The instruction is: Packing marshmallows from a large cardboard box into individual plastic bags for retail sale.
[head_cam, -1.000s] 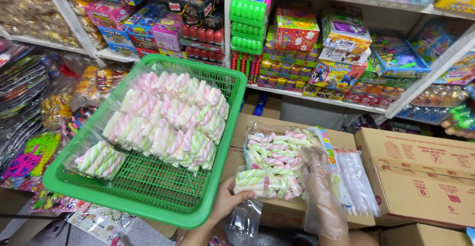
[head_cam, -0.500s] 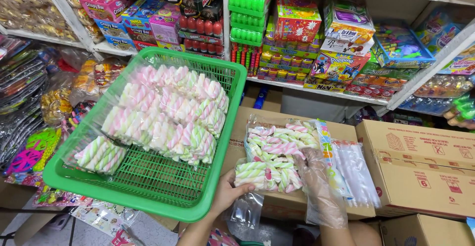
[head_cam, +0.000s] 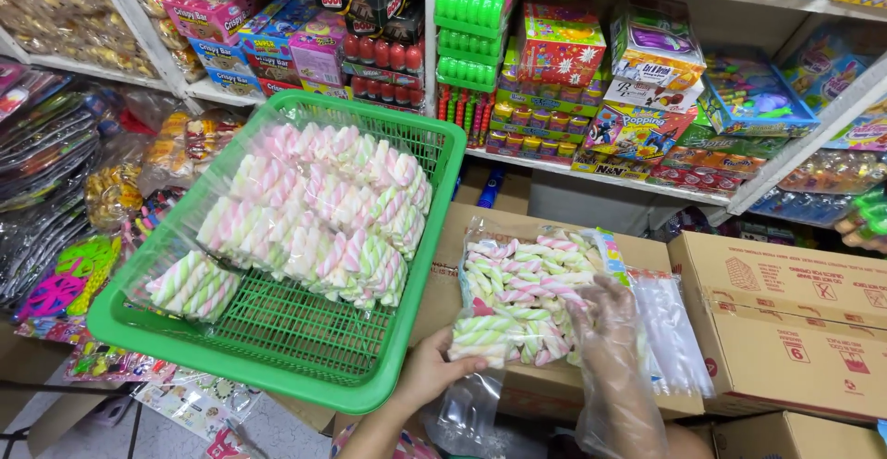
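My left hand grips the lower left corner of a clear bag of pastel twisted marshmallows that lies on a brown cardboard box. My right hand, inside a loose clear plastic glove, rests on the bag's right side. Left of the bag, a green plastic basket holds a big clear bag of the same marshmallows, tilted toward me.
A stack of flat clear bags lies right of the marshmallow bag. Another cardboard box stands at the right. White shelves behind carry colourful toy and sweet boxes. Hanging packets fill the left side.
The view has shifted slightly. My left hand has closed more firmly on the bag's lower corner, and my gloved right hand has moved up onto the bag.
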